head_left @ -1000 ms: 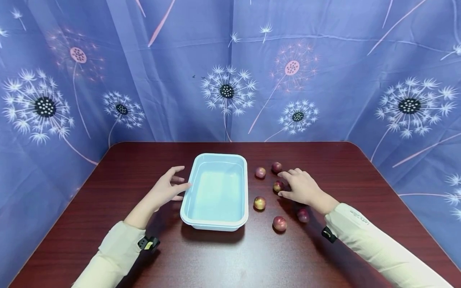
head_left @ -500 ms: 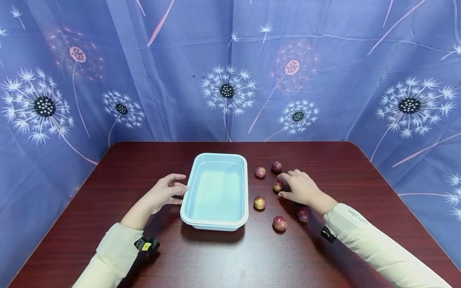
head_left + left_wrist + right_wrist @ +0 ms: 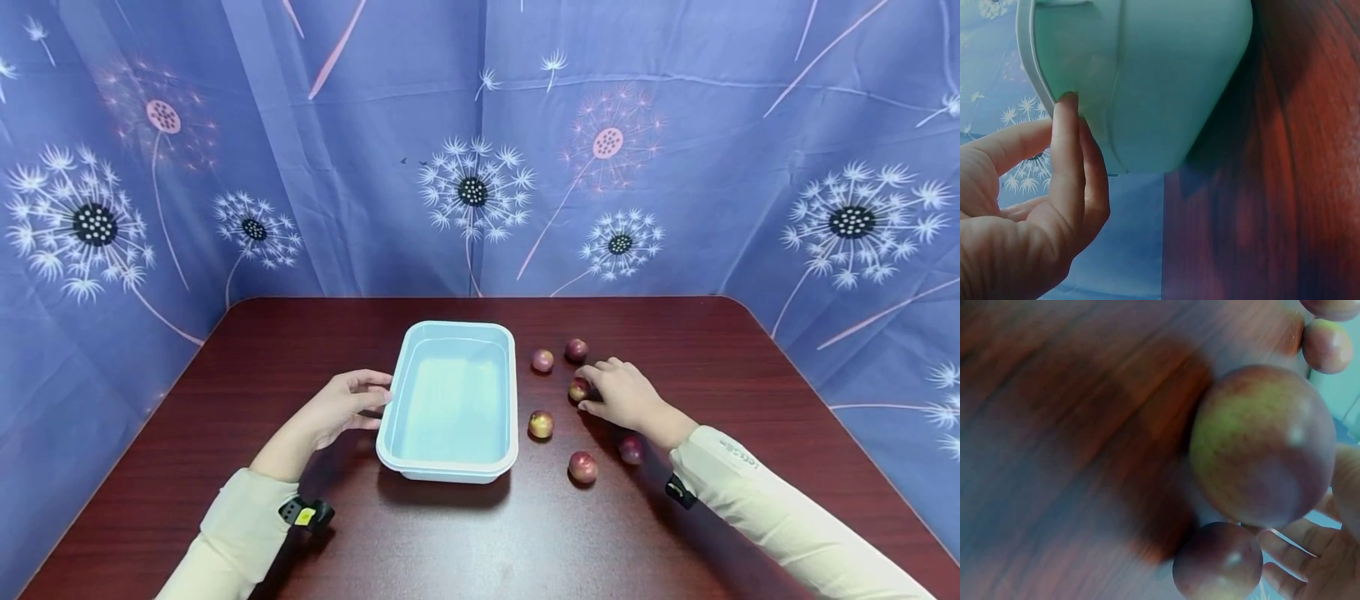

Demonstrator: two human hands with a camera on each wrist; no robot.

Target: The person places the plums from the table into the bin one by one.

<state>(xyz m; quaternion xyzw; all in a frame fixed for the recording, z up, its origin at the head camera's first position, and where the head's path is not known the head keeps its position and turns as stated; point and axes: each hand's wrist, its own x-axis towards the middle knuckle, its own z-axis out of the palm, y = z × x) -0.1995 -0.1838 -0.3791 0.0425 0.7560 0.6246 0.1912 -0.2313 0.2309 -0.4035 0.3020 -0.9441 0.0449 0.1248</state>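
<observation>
My left hand (image 3: 337,410) pinches the left rim of a light blue plastic basin (image 3: 450,467). In the left wrist view its fingertips press the basin's outer wall (image 3: 1160,81) just under the rim. On the right, my right hand (image 3: 624,395) has its thumb and fingers around a red-yellow plum (image 3: 577,390) on the table; the fingers partly cover it. Another plum (image 3: 632,450) lies below that wrist and looms large in the right wrist view. The basin holds nothing.
Two plums lie farther back, one pinkish (image 3: 542,361), one dark red (image 3: 576,350). A yellowish plum (image 3: 541,424) sits beside the basin, and a red plum (image 3: 582,468) lies nearer the front. A blue dandelion-print curtain (image 3: 360,208) hangs behind the brown table (image 3: 300,333).
My left fingers have drawn together onto the basin's rim. My right fingers have closed in slightly around the plum. The basin and the other plums have stayed in place.
</observation>
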